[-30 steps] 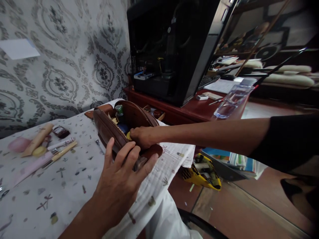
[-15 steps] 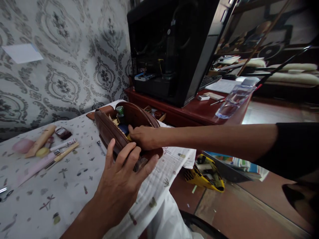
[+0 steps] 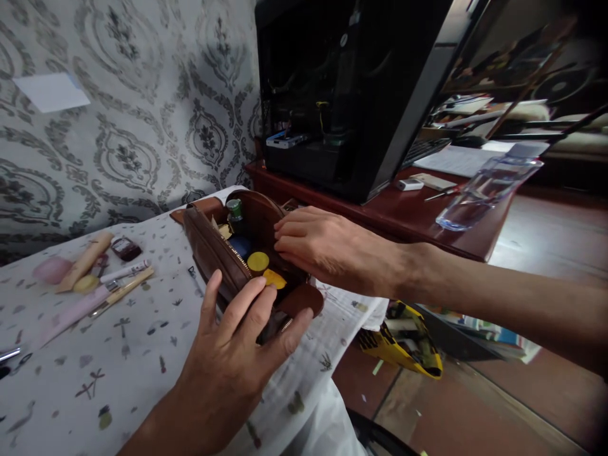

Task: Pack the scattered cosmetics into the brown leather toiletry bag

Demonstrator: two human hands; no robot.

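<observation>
A brown leather zip bag [image 3: 213,256] lies unzipped on the patterned cloth. Inside it show a green-capped jar [image 3: 234,209], a dark blue round item [image 3: 240,246], a yellow round piece [image 3: 258,261] and an orange-yellow piece [image 3: 274,278]. My left hand [image 3: 232,354] grips the bag's near rim, fingers bent over the zipper edge and thumb by the brown end flap. At the far rim, my right hand [image 3: 327,250] has its fingers pressed together and curled over the bag's wall. The palm side of that hand is hidden.
A pink sponge [image 3: 52,270], a small dark red bottle [image 3: 126,248] and several slim tubes and brushes lie left on the cloth. Behind stands a black computer case [image 3: 332,101] on a red desk, with a clear water bottle [image 3: 491,187]. A yellow-black bag [image 3: 403,342] is below.
My right hand has come up out of the bag to its far rim, uncovering the yellow pieces. My left hand stays at the near rim. The view has shifted slightly.
</observation>
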